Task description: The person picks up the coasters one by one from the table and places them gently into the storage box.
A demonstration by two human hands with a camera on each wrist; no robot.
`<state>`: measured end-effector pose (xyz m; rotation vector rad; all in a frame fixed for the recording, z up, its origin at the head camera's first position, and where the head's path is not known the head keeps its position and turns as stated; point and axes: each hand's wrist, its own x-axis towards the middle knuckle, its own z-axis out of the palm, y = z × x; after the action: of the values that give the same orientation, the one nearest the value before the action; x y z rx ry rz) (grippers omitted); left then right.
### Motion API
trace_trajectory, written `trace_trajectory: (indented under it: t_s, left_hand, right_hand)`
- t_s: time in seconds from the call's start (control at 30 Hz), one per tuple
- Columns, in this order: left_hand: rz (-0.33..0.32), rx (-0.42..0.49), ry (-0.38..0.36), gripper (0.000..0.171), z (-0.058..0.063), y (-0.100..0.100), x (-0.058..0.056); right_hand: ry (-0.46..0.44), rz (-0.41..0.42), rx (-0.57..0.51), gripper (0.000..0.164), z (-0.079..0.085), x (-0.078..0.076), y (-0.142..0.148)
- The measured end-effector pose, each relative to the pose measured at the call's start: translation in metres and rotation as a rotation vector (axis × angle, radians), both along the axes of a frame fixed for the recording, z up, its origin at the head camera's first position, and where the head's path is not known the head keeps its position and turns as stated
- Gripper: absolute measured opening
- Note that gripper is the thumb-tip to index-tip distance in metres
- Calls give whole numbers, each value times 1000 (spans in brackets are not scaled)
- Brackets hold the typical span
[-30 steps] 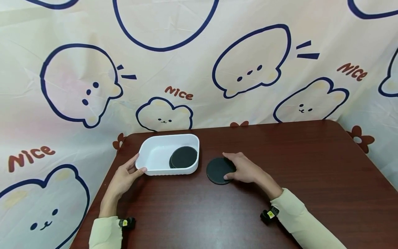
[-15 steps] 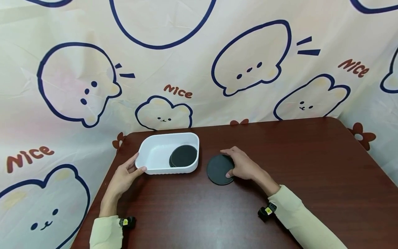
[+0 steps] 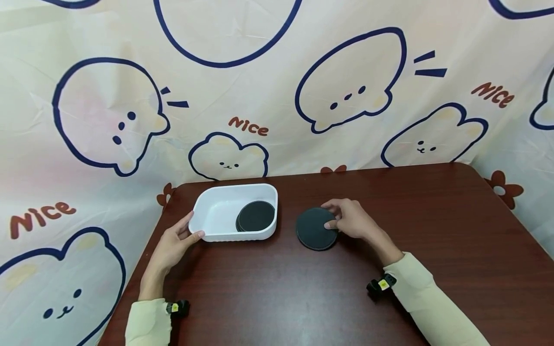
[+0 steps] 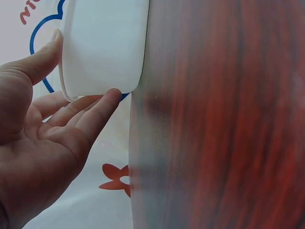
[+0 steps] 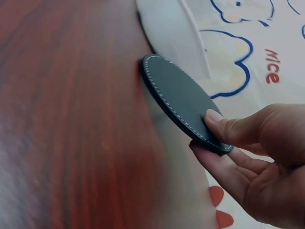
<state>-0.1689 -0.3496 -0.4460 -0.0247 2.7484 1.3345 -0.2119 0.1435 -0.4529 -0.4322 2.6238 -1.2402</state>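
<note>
A white rectangular plastic tray [image 3: 216,216] stands at the table's back left, with a small stack of round dark coasters [image 3: 256,216] at its right end. My left hand [image 3: 170,247] holds the tray's near left corner, thumb at the front rim and fingers along the end wall. In the left wrist view the fingers [image 4: 105,112] are nearly straight against the tray wall [image 4: 105,52]. My right hand [image 3: 352,221] pinches a dark round coaster [image 3: 315,230] by its right edge, thumb on top and fingers beneath. White stitching runs round this coaster's rim [image 5: 178,98].
A brown wooden table [image 3: 277,298] lies under everything. Behind it hangs a pale cloth [image 3: 346,144] printed with bear outlines, which meets the table's back edge. Dark wrist cameras [image 3: 381,286] sit at both cuffs.
The right hand first had the coaster low on the table; now it holds it raised and a little farther back and right. The left hand and the tray stay put.
</note>
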Motion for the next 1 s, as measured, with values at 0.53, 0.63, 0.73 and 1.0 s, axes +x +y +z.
trace_trajectory:
  t_s: [0.53, 0.63, 0.73, 1.0]
  left_hand:
    - [2, -7, 0, 87, -1, -1, 0]
    - [2, -6, -1, 87, -1, -1, 0]
    - [-2, -2, 4, 87, -1, -1, 0]
    - [-2, -8, -1, 87, 0, -1, 0]
  right_hand:
    - [-307, -81, -346, 52, 0, -14, 28]
    - [-342, -90, -389, 56, 3, -14, 35]
    - [-380, -108, -447, 58, 7, -14, 43]
    - [-395, -144, -563, 61, 19, -12, 63]
